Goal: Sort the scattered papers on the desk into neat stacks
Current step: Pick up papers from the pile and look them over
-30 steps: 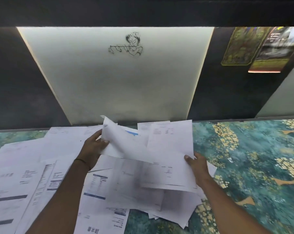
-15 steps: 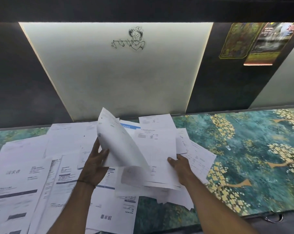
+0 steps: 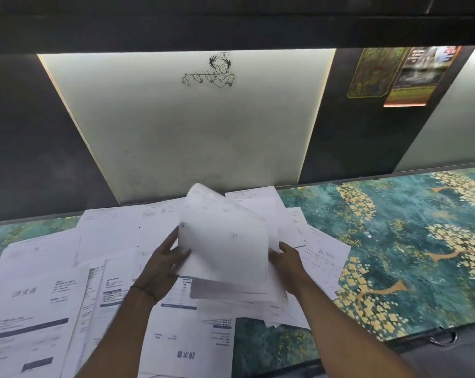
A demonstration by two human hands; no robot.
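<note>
White printouts, near edge: printed forms (image 3: 187, 347) lie fanned and overlapping along the desk's front and left, some upside down to me. None are squared yet, so I judge the sorting barely begun.
Left hand (image 3: 162, 266): thumb and fingers close round the left edge of the held sheets (image 3: 225, 241), lifting that side clear of the desk, likely so the edges can be brought level.
Right hand (image 3: 288, 261): fingers curl on the right edge of the same bundle, lower down, steadying it from the opposite side. Blur hides how many sheets each hand has.
Held sheets: raised and tilted above the centre of the mess, the top leaf bowed toward the wall.
Loose pile (image 3: 320, 255): more papers splay out beneath and to the right of the bundle, touching one another.
Desk cover (image 3: 408, 255): teal cloth with yellow blossom, bare on the right, where I would set a finished stack.
Wall panel (image 3: 190, 137): pale and lit, with a small line drawing (image 3: 211, 72); two posters (image 3: 402, 72) hang farther right.
</note>
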